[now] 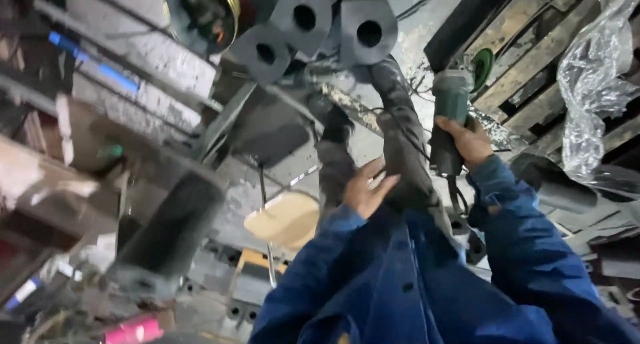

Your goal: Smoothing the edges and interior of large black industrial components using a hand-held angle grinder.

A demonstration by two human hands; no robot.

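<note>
Two arms in blue sleeves rise from the bottom edge of the frame toward its centre. The left hand (368, 187) sits just below centre, wrist bent, palm turned toward a dark rod (402, 141) that runs from the centre up toward the top. The right hand (467, 142) is raised higher, right of centre, its forearm angled up from the lower right corner.

At the top centre, three thick dark tubes (327, 24) point their hollow ends at the camera. A wooden pallet (540, 51) fills the upper right, with crumpled clear plastic sheeting (590, 84) draped along the right edge. A blurred dark cylinder (170, 227) lies at the lower left, and a pale round patch (287, 219) shows below centre. A thin black cable (407, 134) crosses the rod between the hands.

The left hand is half open, fingers spread and curved, touching the side of the rod without closing around it. The right hand is closed around the body of a green angle grinder (452, 111), which stands upright right of centre, its disc end near the pallet.
</note>
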